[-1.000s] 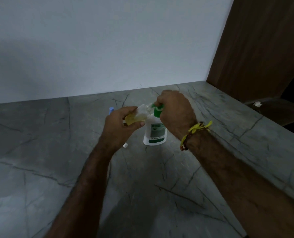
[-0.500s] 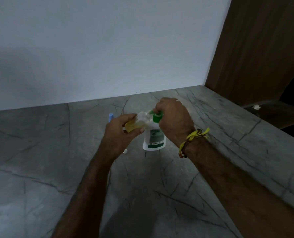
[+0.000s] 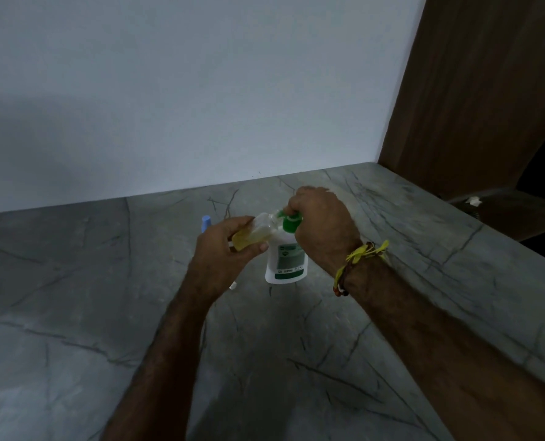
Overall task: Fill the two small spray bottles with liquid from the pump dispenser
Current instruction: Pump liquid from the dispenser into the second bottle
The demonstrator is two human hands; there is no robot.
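Near the middle of the frame, the left hand (image 3: 229,246) grips a small spray bottle (image 3: 252,234), tilted and part full of yellow liquid, its mouth at the green pump head (image 3: 291,221) of the pump dispenser (image 3: 286,262). The right hand (image 3: 323,222) is curled over that pump head, hiding most of it. The dispenser stands on the grey veined bench (image 3: 392,329). Behind the left hand, a blue cap (image 3: 206,221) peeks out; a small white piece (image 3: 233,285) shows below the wrist. A brown wooden panel (image 3: 474,90) fills the upper right.

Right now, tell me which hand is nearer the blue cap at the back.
Left. The left hand, gripping the small spray bottle, sits just beside the blue cap. The right hand is farther off, atop the pump dispenser.
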